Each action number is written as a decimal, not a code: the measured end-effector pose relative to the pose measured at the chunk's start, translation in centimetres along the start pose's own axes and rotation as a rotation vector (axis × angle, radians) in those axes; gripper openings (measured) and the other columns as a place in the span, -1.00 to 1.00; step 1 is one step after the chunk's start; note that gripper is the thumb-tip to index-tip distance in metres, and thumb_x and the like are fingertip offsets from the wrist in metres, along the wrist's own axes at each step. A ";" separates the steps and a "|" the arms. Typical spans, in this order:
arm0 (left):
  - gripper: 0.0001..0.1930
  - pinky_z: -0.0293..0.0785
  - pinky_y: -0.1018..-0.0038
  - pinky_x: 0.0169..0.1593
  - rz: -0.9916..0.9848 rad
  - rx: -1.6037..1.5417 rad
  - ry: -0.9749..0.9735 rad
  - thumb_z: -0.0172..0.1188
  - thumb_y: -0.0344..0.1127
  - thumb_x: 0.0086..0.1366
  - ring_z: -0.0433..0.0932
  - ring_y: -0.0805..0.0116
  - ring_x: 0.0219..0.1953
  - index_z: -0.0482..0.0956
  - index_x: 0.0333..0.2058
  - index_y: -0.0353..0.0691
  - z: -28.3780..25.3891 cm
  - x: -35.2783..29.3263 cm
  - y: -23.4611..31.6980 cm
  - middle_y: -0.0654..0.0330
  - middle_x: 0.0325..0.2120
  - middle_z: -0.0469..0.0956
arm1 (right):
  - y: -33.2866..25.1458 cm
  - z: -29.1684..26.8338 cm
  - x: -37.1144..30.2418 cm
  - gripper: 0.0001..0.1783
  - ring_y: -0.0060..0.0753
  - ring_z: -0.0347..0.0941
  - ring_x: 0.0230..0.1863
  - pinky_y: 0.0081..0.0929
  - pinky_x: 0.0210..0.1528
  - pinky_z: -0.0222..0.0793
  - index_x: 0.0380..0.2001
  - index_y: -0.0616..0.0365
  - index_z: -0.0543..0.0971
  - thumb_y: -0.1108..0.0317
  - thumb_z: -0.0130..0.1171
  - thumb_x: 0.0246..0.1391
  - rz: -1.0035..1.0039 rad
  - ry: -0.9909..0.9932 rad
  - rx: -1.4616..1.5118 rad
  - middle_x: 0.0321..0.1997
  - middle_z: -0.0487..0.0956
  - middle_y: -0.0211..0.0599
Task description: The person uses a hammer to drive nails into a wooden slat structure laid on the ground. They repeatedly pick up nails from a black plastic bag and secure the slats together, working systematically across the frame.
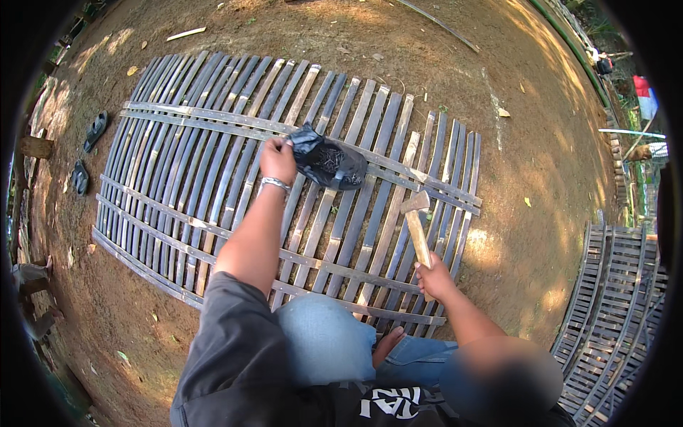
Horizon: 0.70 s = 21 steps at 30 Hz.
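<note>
My left hand is closed, pinching the rim of a black plastic bag. The bag lies opened on a panel of bamboo slats, and many thin dark nails show inside it. To the right, my right hand is wrapped around the wooden handle of a hatchet. Its metal head points away from me, above the slats near the panel's right end. Long crosswise strips run over the slats near the far side and the near side.
A second slatted panel lies at the right. Two dark sandals rest on the brown dirt ground at the left. A pale stick and a long strip lie beyond the panel. My bent knee is against its near edge.
</note>
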<state>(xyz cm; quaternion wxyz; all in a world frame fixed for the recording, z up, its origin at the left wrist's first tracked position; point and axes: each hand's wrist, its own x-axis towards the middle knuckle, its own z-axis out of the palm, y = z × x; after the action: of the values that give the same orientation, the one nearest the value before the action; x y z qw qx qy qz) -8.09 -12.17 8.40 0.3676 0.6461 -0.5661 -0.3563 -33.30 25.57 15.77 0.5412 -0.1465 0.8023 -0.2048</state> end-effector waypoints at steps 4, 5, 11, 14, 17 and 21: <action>-0.84 0.42 0.51 -0.16 0.115 -0.108 -0.044 0.31 -0.34 0.34 0.48 0.49 -0.33 0.56 -0.30 -0.32 -5.4 2.4 0.2 0.26 -0.38 0.58 | 1.0 -0.1 0.9 -0.46 -0.50 0.41 -0.60 -0.42 -0.58 0.43 0.33 0.12 0.24 0.31 0.08 0.37 -0.013 -0.021 0.043 -0.41 0.49 -0.31; -0.82 0.42 0.50 -0.15 0.036 -0.123 -0.053 0.31 -0.33 0.34 0.49 0.47 -0.30 0.57 -0.27 -0.34 -7.1 2.1 0.8 0.23 -0.36 0.59 | 1.1 -0.3 0.9 -0.46 -0.50 0.41 -0.60 -0.43 -0.57 0.43 0.34 0.12 0.24 0.31 0.08 0.37 -0.009 -0.014 0.045 -0.41 0.49 -0.31; -0.78 0.52 0.33 -0.10 0.018 0.356 0.283 0.32 -0.32 0.30 0.63 0.22 -0.25 0.61 -0.24 -0.41 -16.9 0.8 -2.1 -0.02 -0.31 0.66 | 2.8 0.0 3.4 -0.44 -0.52 0.40 -0.62 -0.44 -0.57 0.43 0.36 0.09 0.22 0.32 0.08 0.37 -0.058 0.000 0.108 -0.43 0.48 -0.34; -0.86 0.50 0.39 -0.03 0.565 0.362 0.526 0.27 -0.40 0.35 0.59 0.30 -0.13 0.58 -0.24 -0.37 -15.0 -4.4 3.2 0.05 -0.17 0.60 | 4.6 0.1 4.5 -0.44 -0.53 0.39 -0.63 -0.45 -0.58 0.41 0.35 0.10 0.22 0.32 0.08 0.37 -0.073 0.054 0.147 -0.44 0.47 -0.35; -0.88 0.51 0.45 -0.08 0.441 -0.228 -0.088 0.30 -0.44 0.33 0.59 0.38 -0.18 0.57 -0.23 -0.34 -9.0 -8.7 6.5 0.08 -0.20 0.61 | 4.9 1.4 5.3 -0.49 -0.54 0.39 -0.63 -0.45 -0.60 0.38 0.30 0.12 0.25 0.33 0.11 0.36 -0.094 0.078 0.267 -0.46 0.46 -0.36; -0.76 0.58 0.45 -0.16 0.207 -0.177 -0.549 0.34 -0.40 0.30 0.67 0.39 -0.29 0.60 -0.09 -0.29 3.7 -12.0 5.9 0.14 -0.32 0.70 | 5.0 2.3 6.6 -0.52 -0.55 0.38 -0.64 -0.46 -0.62 0.36 0.25 0.14 0.28 0.34 0.13 0.35 -0.086 0.087 0.379 -0.46 0.45 -0.37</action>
<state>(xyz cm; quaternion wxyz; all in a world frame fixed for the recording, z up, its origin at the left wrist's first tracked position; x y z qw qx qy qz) -15.34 -1.04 12.34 0.2901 0.4301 -0.6739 -0.5260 -33.72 26.52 7.25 0.5148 -0.0672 0.7650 -0.3811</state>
